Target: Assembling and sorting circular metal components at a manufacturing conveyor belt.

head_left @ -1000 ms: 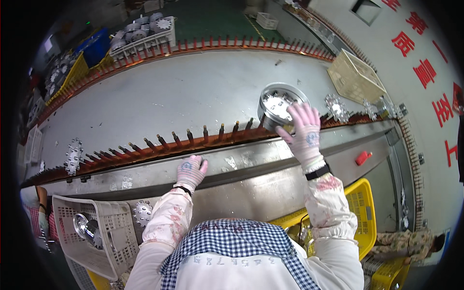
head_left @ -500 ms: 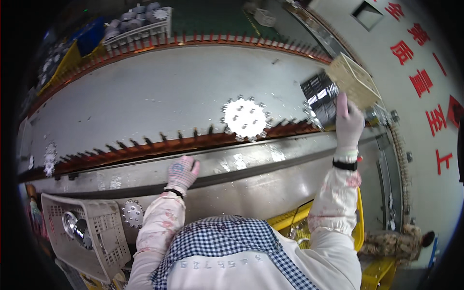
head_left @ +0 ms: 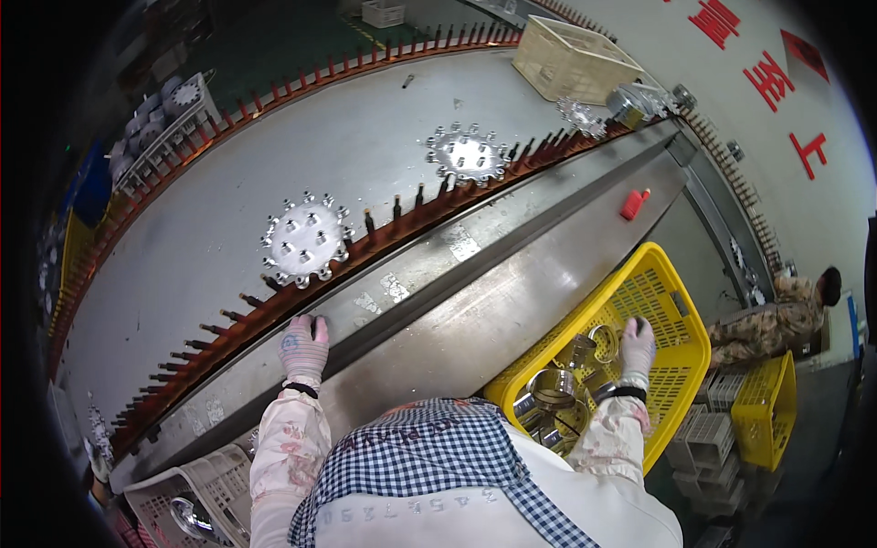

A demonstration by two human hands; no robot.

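My left hand (head_left: 303, 350), in a striped knit glove, rests on the steel ledge (head_left: 393, 290) with its fingers bent forward, thumb slightly apart and nothing visible in it. Beyond it lies a silver toothed disc (head_left: 306, 239) with raised studs, beside a row of dark-tipped pins. A similar disc (head_left: 468, 153) lies farther along. My right hand (head_left: 637, 349), also gloved, is down inside a yellow plastic basket (head_left: 678, 361) of shiny metal cylinders and rings. A metal ring (head_left: 603, 344) is next to its fingers; the fingertips point down and whether they grip anything is hidden.
A cream crate (head_left: 575, 59) stands at the far right, near another toothed disc (head_left: 582, 119) and a metal cylinder (head_left: 628, 108). A small red object (head_left: 632, 205) lies on the steel. A grey crate (head_left: 196, 493) is at lower left. A person (head_left: 776, 310) is at right.
My right hand has come back from the far crate, down into the yellow basket. A dark slotted thing beside it no longer shows there. The view has turned; my left hand stays on the ledge.
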